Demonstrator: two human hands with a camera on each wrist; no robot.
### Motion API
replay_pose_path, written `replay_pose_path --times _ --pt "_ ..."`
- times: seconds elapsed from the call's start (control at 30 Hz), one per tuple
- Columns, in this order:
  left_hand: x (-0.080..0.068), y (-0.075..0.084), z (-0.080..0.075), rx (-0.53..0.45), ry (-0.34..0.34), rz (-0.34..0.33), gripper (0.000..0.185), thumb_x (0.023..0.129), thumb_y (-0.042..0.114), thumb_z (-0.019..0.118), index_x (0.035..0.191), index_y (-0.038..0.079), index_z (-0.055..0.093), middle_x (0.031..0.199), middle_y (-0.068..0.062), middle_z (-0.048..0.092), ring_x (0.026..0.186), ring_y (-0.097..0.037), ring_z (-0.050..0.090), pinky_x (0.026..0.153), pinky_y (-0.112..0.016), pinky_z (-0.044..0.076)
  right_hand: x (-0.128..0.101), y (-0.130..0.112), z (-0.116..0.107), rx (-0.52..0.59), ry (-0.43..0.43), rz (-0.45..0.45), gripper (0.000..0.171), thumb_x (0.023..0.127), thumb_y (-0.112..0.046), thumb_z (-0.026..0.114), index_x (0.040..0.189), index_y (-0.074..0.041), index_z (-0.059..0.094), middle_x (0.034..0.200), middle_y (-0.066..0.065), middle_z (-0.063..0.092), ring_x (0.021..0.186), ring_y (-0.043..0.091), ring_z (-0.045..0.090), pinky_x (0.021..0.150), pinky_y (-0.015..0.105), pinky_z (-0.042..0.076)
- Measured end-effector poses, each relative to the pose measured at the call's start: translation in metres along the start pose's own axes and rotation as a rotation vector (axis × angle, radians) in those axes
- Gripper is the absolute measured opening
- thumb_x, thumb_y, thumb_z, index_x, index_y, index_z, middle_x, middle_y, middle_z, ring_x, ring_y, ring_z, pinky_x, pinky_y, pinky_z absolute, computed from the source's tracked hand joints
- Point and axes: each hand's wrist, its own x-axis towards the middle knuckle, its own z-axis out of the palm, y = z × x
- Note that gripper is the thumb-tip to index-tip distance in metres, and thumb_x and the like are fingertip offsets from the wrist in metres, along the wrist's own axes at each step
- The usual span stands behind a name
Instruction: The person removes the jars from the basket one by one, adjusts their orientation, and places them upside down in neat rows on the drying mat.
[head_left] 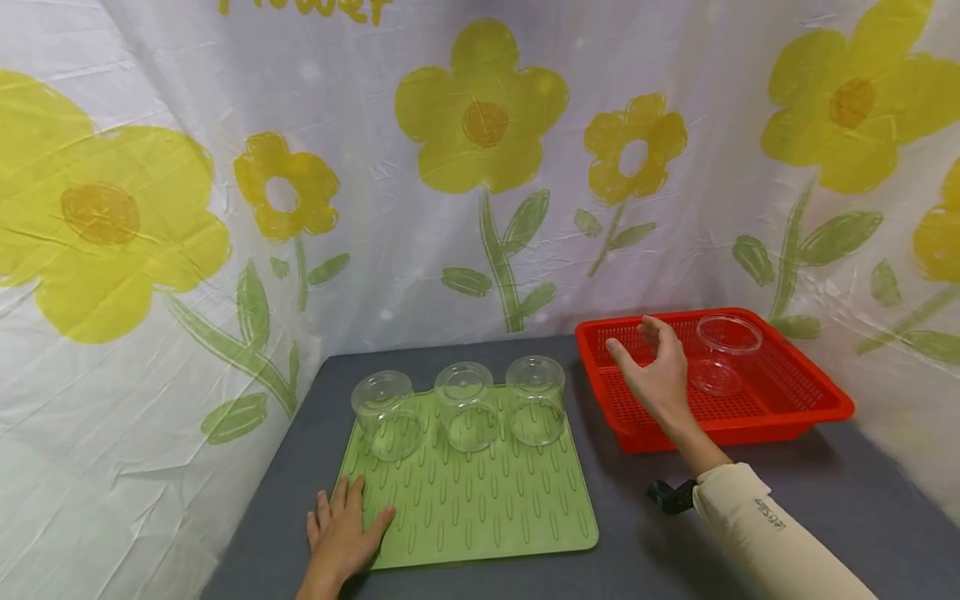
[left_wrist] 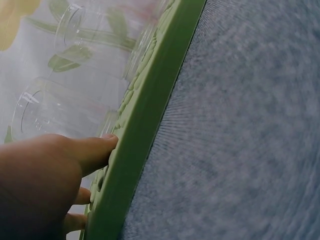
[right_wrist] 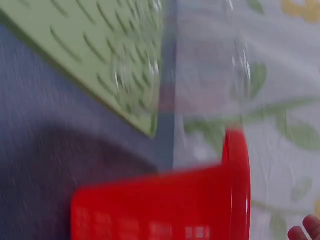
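Note:
My left hand rests with spread, straight fingers on the front left corner of a green ribbed mat. In the left wrist view its thumb lies along the mat's edge. Three clear plastic jars stand in a row at the mat's back: a left jar, a middle jar and a right jar. Over the red basket hovers my right hand, thumb and fingers apart with nothing between them. Another clear jar is inside the basket, right of that hand.
A dark grey cloth covers the table. Behind it hangs a white curtain printed with yellow flowers. The basket stands at the back right, beside the mat. A dark strap shows by the right sleeve.

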Motion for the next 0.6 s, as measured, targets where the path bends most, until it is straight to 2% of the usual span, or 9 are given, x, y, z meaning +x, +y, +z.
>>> replay_pose_path --times 0.33,0.6 --pt "0.001 0.001 -0.002 -0.004 -0.002 0.006 0.094 0.096 0.061 0.058 0.158 -0.003 0.027 0.164 -0.037 0.007 0.146 -0.067 -0.007 0.111 -0.083 -0.004 0.036 0.018 -0.043 -0.14 0.115 0.104 0.069 0.093 -0.041 0.071 0.142 0.001 0.049 0.141 0.024 0.053 0.13 0.039 0.044 0.108 0.056 0.038" --pt "0.0 0.001 -0.003 -0.025 -0.016 -0.001 0.095 0.096 0.061 0.059 0.158 -0.004 0.026 0.163 -0.038 0.007 0.145 -0.068 -0.008 0.11 -0.083 -0.007 0.051 0.043 -0.071 -0.284 0.169 0.162 0.075 0.091 -0.045 0.069 0.143 0.005 0.047 0.139 0.032 0.049 0.133 0.048 0.037 0.113 0.062 0.026"
